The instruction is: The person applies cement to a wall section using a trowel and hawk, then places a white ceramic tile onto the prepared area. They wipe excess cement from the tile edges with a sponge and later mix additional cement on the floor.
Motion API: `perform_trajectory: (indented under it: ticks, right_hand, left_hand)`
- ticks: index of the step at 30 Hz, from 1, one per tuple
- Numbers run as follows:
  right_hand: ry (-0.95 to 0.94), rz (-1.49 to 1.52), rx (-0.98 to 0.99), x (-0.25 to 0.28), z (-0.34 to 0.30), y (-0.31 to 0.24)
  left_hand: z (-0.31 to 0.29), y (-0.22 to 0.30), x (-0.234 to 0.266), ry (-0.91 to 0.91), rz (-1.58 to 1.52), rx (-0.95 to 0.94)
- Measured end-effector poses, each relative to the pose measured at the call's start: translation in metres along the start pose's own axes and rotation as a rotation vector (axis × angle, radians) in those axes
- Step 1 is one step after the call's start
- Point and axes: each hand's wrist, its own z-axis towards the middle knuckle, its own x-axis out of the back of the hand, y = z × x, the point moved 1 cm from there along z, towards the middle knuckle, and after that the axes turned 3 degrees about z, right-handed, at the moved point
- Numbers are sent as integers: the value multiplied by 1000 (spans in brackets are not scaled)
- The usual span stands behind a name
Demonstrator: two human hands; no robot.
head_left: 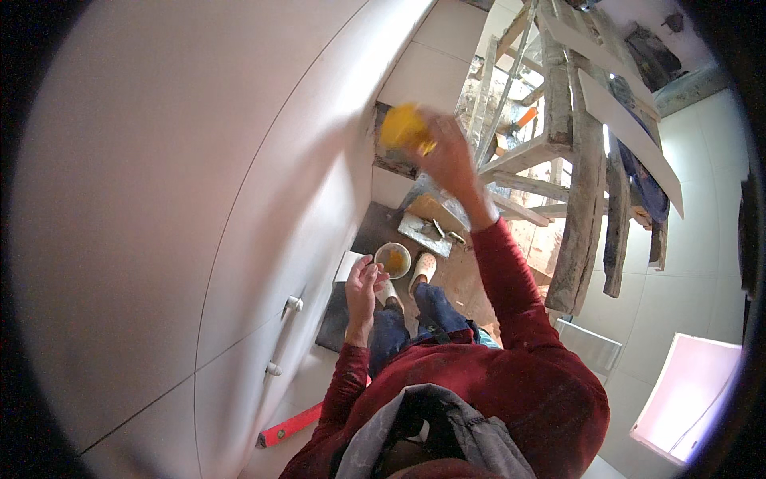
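My right hand point(448, 156) reaches up and away, close to the big pale wall tiles point(159, 160). Its fingers are closed round a yellow sponge point(404, 128), smeared by motion. Whether the sponge touches the wall, I cannot tell. Lower and to the left, my left hand point(364, 289) hovers near the wall with loosely bent, parted fingers and nothing visible in them. Just right of it, a round white bucket point(408, 263) stands on the floor by my shoes, with something yellow-orange inside.
A rough wooden trestle point(586, 199) fills the right side, with a white panel point(630, 136) on it. Tools lie on a board point(425, 234) beyond the bucket. Two white pipe stubs point(294, 303) jut from the wall. A red spirit level point(291, 425) lies beside my left arm.
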Motion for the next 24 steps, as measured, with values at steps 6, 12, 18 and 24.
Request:
perform_trajectory:
  ticks: [6, 12, 18, 24]
  right_hand:
    - [-77, -211, -163, -17, 70, 121]
    - [-213, 112, 22, -31, 41, 35]
    - [-45, -134, -286, -18, 108, 150]
    - [-360, -138, -186, -49, 98, 61]
  left_hand:
    - [3, -26, 1, 2, 71, 69]
    - [-3, -23, 20, 59, 94, 62]
    - [2, -28, 5, 9, 110, 86]
    - [-3, -31, 25, 52, 91, 79]
